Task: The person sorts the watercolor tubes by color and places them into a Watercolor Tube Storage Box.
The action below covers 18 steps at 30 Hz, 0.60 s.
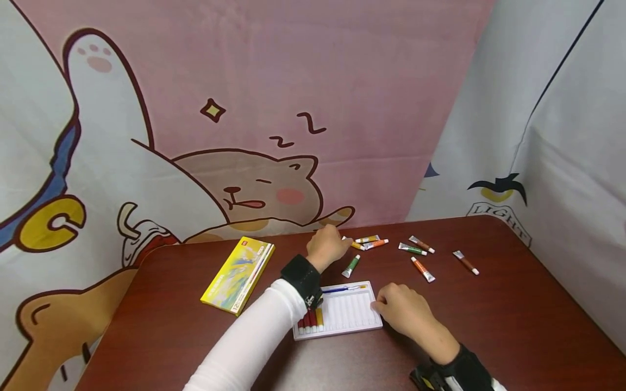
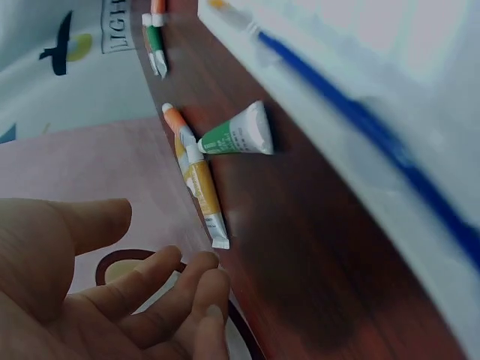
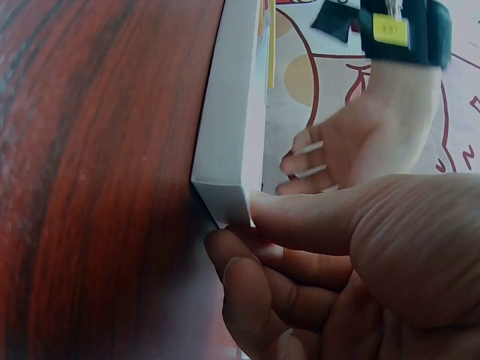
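Observation:
A white tray (image 1: 349, 314) holds a blue-handled paintbrush (image 1: 339, 290) along its far side. Dark red paint tubes (image 1: 307, 321) and a yellow one (image 1: 319, 319) lie in its left slots. My left hand (image 1: 326, 248) hovers past the tray, its fingers loosely bent and holding nothing. Just right of it lies a yellow paint tube (image 2: 202, 187), beside another yellow tube and an orange tube (image 1: 376, 244). A green tube (image 1: 351, 266) is nearer the tray. With thumb and curled fingers, my right hand (image 1: 403, 308) grips the tray's right edge.
At the left lies a yellow paint box (image 1: 238, 276). Further right are a green tube (image 1: 413, 249), brown tubes (image 1: 466, 262) and an orange tube (image 1: 423, 269). A patterned cloth (image 1: 371, 119) hangs behind the table's far edge.

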{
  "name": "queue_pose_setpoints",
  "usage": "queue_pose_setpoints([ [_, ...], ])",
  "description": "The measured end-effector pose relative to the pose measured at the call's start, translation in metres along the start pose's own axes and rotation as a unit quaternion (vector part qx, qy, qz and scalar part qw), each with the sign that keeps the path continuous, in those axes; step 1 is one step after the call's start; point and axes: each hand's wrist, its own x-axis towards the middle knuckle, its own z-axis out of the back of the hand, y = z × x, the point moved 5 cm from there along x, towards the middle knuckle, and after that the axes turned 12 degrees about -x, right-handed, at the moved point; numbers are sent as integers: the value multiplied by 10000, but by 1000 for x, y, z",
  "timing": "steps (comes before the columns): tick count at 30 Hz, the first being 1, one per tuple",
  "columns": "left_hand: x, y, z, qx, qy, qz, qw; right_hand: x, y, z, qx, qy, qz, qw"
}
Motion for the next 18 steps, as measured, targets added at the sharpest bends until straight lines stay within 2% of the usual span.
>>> queue_pose_setpoints([
  [4, 14, -7, -12, 136, 18, 293, 9995, 0, -1, 0, 14, 5, -22, 10000],
  [8, 23, -6, -18, 210, 40, 573, 9981, 0, -1, 1, 9, -48, 2, 10000],
  [18, 30, 3, -27, 63, 147, 680, 9976, 0, -1, 0, -15, 18, -18, 10000],
])
